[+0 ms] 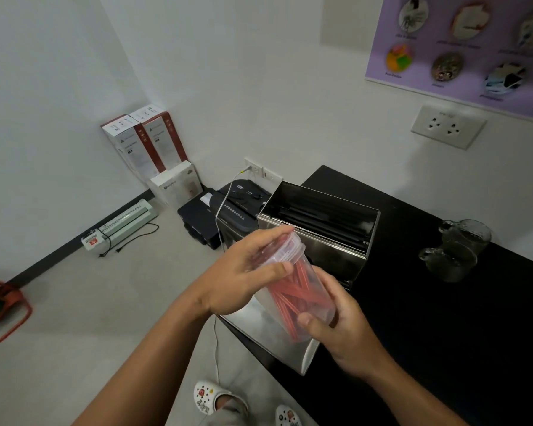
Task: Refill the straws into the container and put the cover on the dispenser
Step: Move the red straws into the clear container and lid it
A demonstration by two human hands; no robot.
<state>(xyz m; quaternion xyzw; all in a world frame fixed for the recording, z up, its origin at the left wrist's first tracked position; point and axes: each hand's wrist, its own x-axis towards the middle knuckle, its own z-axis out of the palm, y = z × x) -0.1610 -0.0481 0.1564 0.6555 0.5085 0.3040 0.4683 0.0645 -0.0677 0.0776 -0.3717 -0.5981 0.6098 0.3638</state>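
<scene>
The black counter [443, 318] fills the right side of the view, running from near right to the far wall. On its left end stands the open stainless-steel box dispenser [317, 229], top uncovered, w/ dark straws or rods lying lengthwise inside. Just near it, at the counter's left edge, lies the flat stainless-steel cover [277, 339], partly hidden under the hands. Far right on the counter sit two clear glass mugs [456, 250], touching or nearly so.

Over the cover, btwn the dispenser and the person, a clear plastic cylindrical container [293, 287] is held tilted, its open mouth pointing up and away toward the dispenser. It's packed w/ red plastic straws [299, 293]. The left hand [243, 272] wraps the upper part near the mouth, fingers curled over the rim, thumb across the side. The right hand [339, 321] clamps the lower end, thumb pressed on the near wall. Both hands closed on the container, apart from each other.

On the floor at left: white-and-red cardboard boxes [145, 142] in the far corner, a black paper shredder [237, 207] beside the counter, a white laminator [126, 219] along the wall. A purple poster [462, 47] hangs far right, a white wall socket [446, 126] under it.
</scene>
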